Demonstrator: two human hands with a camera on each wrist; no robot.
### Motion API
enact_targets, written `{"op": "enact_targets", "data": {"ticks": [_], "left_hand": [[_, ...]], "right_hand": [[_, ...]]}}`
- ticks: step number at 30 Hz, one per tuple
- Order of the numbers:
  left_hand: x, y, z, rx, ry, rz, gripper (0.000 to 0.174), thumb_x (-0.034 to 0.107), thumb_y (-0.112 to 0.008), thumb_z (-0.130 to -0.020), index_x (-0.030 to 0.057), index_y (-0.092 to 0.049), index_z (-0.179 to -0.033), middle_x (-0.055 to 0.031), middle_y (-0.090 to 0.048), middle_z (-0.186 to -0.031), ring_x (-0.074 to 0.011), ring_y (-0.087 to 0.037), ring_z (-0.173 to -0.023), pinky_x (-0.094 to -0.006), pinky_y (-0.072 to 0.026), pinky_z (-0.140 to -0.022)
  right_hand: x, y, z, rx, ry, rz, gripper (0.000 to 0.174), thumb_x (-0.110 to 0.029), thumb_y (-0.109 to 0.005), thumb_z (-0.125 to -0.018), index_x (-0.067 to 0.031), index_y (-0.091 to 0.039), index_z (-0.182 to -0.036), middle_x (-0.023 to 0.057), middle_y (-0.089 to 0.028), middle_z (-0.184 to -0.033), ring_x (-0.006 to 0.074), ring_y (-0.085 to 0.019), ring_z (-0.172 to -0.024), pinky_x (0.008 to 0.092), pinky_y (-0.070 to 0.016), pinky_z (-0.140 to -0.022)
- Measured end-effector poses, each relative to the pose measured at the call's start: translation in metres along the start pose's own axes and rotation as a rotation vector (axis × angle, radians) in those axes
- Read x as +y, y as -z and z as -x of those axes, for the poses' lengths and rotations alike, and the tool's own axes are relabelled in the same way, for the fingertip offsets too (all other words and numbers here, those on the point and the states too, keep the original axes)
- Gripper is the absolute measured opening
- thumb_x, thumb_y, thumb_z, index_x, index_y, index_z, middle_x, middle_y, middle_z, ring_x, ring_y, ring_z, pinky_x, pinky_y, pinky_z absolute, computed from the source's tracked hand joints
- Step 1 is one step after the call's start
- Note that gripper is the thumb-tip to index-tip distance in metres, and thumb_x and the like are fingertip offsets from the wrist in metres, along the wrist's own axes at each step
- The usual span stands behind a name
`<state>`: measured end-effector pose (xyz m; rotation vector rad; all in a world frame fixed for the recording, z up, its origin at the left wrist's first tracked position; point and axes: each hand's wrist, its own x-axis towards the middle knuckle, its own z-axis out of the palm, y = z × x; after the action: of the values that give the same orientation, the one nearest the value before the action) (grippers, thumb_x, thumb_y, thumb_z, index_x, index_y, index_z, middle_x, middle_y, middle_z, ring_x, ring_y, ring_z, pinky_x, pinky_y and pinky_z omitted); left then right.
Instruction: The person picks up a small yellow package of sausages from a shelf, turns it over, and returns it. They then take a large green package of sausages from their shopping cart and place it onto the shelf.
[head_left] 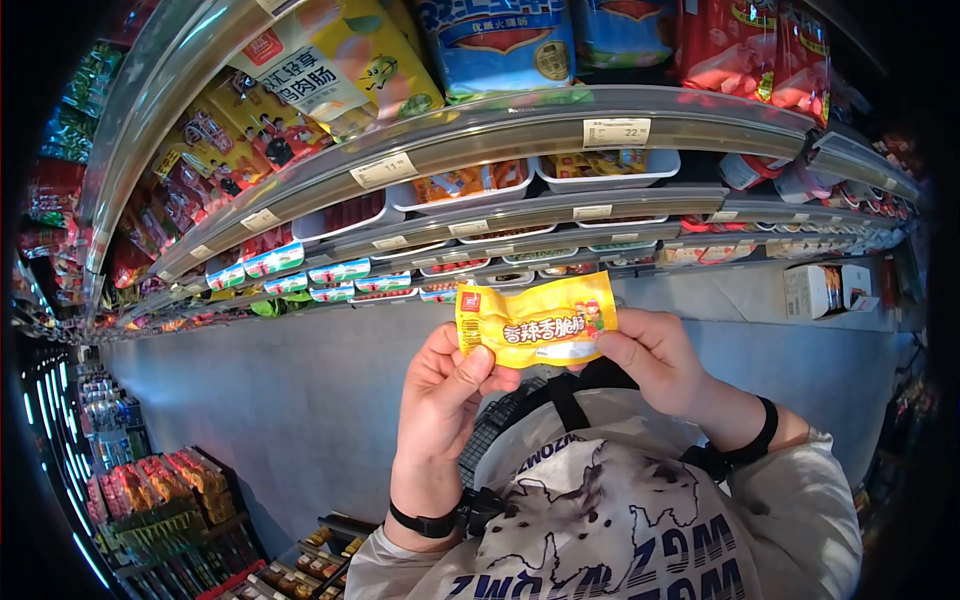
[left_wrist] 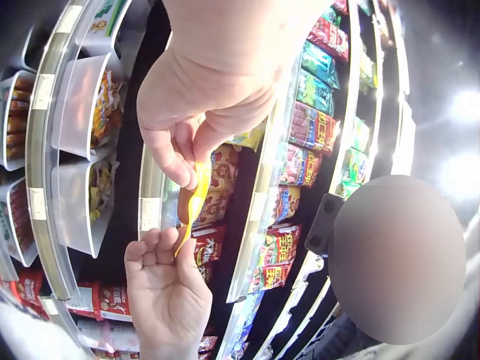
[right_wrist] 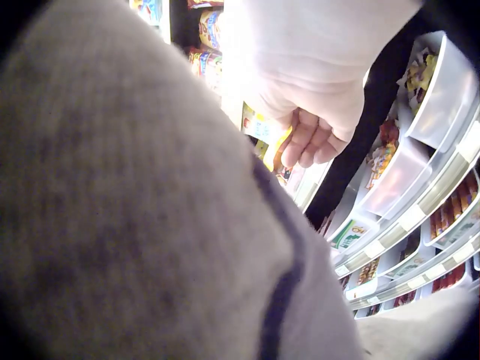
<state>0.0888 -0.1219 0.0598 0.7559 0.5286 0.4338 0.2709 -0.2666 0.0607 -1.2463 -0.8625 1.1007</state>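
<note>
In the head view a small yellow sausage packet (head_left: 535, 325), with white printed characters and a little cartoon figure, lies spread between both hands in front of the chest. My left hand (head_left: 445, 390) pinches its lower left corner, thumb on the front. The right hand (head_left: 662, 362) grips the opposite end, thumb also in front. Edge-on in the left wrist view, the packet (left_wrist: 193, 206) hangs between the fingers of the two hands. A sleeve covers much of the right wrist view; there the right hand (right_wrist: 311, 97) has its fingers curled at the yellow packet.
Shelves with price tags (head_left: 617, 132) curve across the front, holding large snack bags (head_left: 500, 50) above and white bins (head_left: 608, 170) of small packets below. An open carton (head_left: 828, 292) stands right. Behind on the left is a display of packaged goods (head_left: 160, 490).
</note>
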Motion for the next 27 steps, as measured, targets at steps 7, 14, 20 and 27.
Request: {"op": "enact_targets", "data": {"ticks": [7,14,20,27], "left_hand": [[0.001,0.0,0.002,0.004,0.019,-0.003,0.008,0.008,-0.057,-0.091,0.0025,-0.053,-0.096,-0.0134,-0.066,-0.094,-0.0182,-0.068,-0.076,-0.0289,-0.0576,-0.07],[0.0,-0.001,0.001,0.015,0.045,0.012,0.008,0.007,-0.056,-0.091,0.0022,-0.053,-0.097,-0.0139,-0.066,-0.094,-0.018,-0.068,-0.075,-0.0283,-0.0581,-0.068],[-0.002,-0.001,0.001,0.012,0.039,0.023,0.009,0.007,-0.056,-0.091,0.0018,-0.054,-0.098,-0.0143,-0.066,-0.094,-0.0183,-0.068,-0.075,-0.0284,-0.0581,-0.068],[-0.007,-0.002,-0.002,0.059,0.041,0.008,0.012,0.007,-0.055,-0.091,0.0002,-0.055,-0.101,-0.0147,-0.066,-0.092,-0.0191,-0.068,-0.075,-0.0279,-0.0575,-0.068]], "right_hand": [[0.003,0.001,0.001,-0.009,-0.051,-0.031,0.023,-0.012,-0.047,-0.096,0.0035,-0.064,-0.099,0.0055,-0.067,-0.086,0.0053,-0.054,-0.073,0.0212,-0.0424,-0.066],[0.001,0.0,0.001,0.004,-0.015,-0.052,0.023,-0.012,-0.047,-0.096,0.0041,-0.063,-0.099,0.0083,-0.068,-0.089,0.0091,-0.061,-0.083,0.0238,-0.0461,-0.074],[0.002,0.001,0.002,-0.011,-0.028,-0.032,0.024,-0.013,-0.047,-0.097,0.0048,-0.062,-0.102,0.0083,-0.068,-0.088,0.009,-0.06,-0.083,0.0236,-0.0464,-0.075],[0.009,0.013,-0.001,0.021,-0.069,0.106,0.026,-0.02,-0.051,-0.095,0.0025,-0.062,-0.101,0.0067,-0.066,-0.083,0.0069,-0.058,-0.076,0.0234,-0.0456,-0.07]]}}
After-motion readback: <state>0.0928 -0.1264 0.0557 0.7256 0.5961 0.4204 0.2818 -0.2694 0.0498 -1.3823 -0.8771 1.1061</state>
